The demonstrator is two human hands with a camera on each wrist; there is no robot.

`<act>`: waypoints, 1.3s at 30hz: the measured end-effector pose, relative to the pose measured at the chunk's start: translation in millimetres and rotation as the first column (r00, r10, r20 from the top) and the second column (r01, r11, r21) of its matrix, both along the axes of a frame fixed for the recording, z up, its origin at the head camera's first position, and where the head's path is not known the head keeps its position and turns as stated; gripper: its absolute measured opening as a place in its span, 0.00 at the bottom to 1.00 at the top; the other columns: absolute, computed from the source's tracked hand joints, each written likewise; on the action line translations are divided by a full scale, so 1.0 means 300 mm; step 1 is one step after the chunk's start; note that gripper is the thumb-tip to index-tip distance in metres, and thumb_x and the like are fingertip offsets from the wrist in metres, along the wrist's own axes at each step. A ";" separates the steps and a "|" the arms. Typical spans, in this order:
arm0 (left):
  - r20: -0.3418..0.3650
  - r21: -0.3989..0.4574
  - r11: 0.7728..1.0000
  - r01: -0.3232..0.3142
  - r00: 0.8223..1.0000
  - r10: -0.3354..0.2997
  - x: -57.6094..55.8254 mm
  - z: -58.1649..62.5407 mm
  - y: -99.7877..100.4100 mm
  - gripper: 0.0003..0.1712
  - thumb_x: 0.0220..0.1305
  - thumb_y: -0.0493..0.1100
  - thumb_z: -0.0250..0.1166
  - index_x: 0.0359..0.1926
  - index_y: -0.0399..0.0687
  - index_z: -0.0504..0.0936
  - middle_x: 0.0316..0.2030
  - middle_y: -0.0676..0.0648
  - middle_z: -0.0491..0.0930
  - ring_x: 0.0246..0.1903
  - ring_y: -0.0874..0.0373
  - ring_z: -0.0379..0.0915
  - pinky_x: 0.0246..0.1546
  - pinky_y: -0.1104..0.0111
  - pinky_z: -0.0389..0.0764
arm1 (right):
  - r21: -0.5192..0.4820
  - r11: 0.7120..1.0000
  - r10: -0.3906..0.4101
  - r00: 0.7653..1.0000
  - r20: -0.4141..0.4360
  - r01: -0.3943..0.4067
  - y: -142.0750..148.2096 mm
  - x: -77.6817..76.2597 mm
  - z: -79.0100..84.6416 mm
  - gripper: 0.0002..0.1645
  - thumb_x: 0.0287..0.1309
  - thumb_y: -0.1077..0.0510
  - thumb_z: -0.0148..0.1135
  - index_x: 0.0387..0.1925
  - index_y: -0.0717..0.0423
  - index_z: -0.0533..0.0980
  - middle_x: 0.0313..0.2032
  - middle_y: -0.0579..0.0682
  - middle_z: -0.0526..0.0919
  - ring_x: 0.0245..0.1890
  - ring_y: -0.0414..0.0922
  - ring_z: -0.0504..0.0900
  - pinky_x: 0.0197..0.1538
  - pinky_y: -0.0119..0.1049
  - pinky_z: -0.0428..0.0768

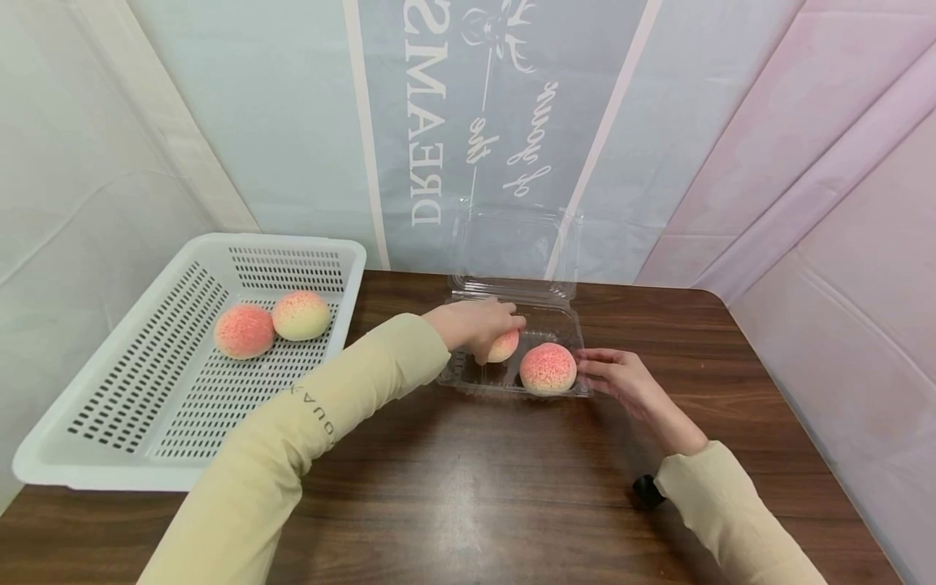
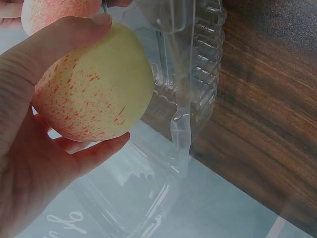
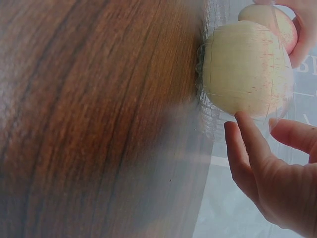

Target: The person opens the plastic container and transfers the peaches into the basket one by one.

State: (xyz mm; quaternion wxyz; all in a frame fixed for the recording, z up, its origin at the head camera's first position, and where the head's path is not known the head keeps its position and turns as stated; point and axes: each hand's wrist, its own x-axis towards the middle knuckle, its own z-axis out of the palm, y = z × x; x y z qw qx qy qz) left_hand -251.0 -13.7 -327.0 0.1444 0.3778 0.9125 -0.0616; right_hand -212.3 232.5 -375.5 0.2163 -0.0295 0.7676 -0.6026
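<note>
My left hand [image 1: 478, 323] holds a yellow peach with red speckles [image 2: 99, 89], thumb on one side and fingers curled round the other. It is over the left half of a clear plastic clamshell box [image 1: 512, 388], whose lid [image 1: 515, 244] stands raised at the back. A second peach, pink on top [image 1: 548, 368], sits in the right half of the box. Beside it, my right hand [image 1: 621, 378] has its fairly straight fingertips at the box's right wall. In the right wrist view the right fingers [image 3: 250, 139] and thumb are spread apart near that peach.
A white perforated plastic basket [image 1: 175, 475] stands at the left with two more peaches, one pinker [image 1: 244, 331] and one yellower [image 1: 301, 315]. Brown wooden tabletop [image 1: 453, 504] lies under everything. A printed curtain [image 1: 292, 122] hangs right behind the box lid.
</note>
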 end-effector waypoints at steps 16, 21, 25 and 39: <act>-0.004 0.006 1.000 -0.016 1.000 0.016 0.010 0.041 -0.007 0.41 0.42 0.41 0.72 0.60 0.53 0.65 0.58 0.46 0.63 0.55 0.47 0.62 0.48 0.61 0.71 | 0.003 1.000 0.001 1.000 0.005 -0.001 0.001 -0.003 -0.002 0.31 0.63 0.63 0.49 0.61 0.78 0.55 0.62 0.73 0.55 0.39 0.29 0.77 0.45 0.27 0.76; -0.023 0.028 0.999 -0.017 1.000 0.018 0.013 0.051 -0.013 0.40 0.42 0.41 0.70 0.60 0.53 0.66 0.58 0.46 0.64 0.55 0.47 0.63 0.48 0.60 0.71 | 0.004 1.000 -0.001 1.000 0.010 0.001 0.002 -0.003 -0.001 0.31 0.63 0.62 0.50 0.61 0.78 0.55 0.62 0.72 0.56 0.38 0.29 0.77 0.45 0.27 0.76; -0.031 0.032 0.999 -0.019 0.999 0.020 0.016 0.056 -0.013 0.38 0.43 0.43 0.70 0.59 0.54 0.66 0.57 0.47 0.64 0.55 0.46 0.63 0.50 0.60 0.71 | 0.005 1.000 -0.004 1.000 0.012 0.004 0.002 -0.003 -0.001 0.31 0.63 0.62 0.50 0.61 0.78 0.55 0.62 0.72 0.56 0.38 0.29 0.77 0.45 0.27 0.76; -0.035 0.030 1.000 0.001 0.999 0.000 0.016 0.082 -0.008 0.42 0.39 0.42 0.74 0.58 0.53 0.66 0.55 0.47 0.64 0.51 0.50 0.63 0.48 0.62 0.70 | 0.006 1.000 0.000 1.000 0.006 0.000 0.001 -0.004 -0.002 0.30 0.63 0.63 0.49 0.61 0.78 0.55 0.62 0.73 0.56 0.39 0.29 0.77 0.45 0.28 0.76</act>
